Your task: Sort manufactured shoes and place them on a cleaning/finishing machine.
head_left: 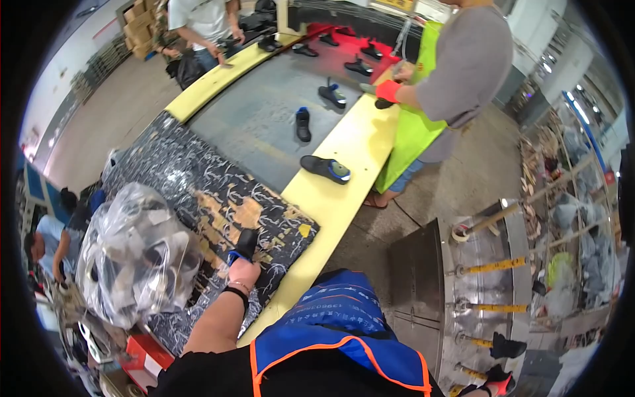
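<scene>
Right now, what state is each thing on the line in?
left hand: closed on a black shoe
black shoe: held, resting on the dark mat
clear bag: full, bulging
shoe on the yellow rail: lying loose, untouched
shoes on the grey belt: lying apart, sole down
right hand: out of view

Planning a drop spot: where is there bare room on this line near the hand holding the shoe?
The left hand holds a black shoe on the patterned mat; the mat beyond it toward the grey belt is bare. The yellow ledge is free on the near side of the blue-heeled shoe. Crowded: the clear bag of parts beside the hand.
</scene>
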The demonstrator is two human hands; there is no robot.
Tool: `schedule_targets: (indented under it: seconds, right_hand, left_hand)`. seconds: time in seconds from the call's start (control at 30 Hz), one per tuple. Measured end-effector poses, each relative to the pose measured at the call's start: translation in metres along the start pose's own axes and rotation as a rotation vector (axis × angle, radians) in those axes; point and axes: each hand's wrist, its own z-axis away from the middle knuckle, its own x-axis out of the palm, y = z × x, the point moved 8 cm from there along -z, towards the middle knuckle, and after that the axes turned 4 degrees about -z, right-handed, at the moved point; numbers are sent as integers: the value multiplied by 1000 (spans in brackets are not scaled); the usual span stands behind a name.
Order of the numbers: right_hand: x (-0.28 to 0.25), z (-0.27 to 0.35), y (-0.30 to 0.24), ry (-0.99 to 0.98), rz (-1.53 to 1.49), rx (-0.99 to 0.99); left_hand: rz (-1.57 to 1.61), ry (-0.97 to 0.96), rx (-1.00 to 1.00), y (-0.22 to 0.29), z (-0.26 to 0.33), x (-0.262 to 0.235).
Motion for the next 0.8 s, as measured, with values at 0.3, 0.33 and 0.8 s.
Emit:
schedule_targets:
  seconds: [0.3,0.33,0.8]
  right_hand:
    - [-55,15,-120,383,-832,-597]
    - [-55,18,-129,355,-880,-568]
    - [-110,82,-204,70,-1122,-305]
  left_hand:
    - [93,-111,-62,-1,-1,8]
    - [86,-140,-101,-2,1,7]
    - [125,-139,-23,-6,-2,7]
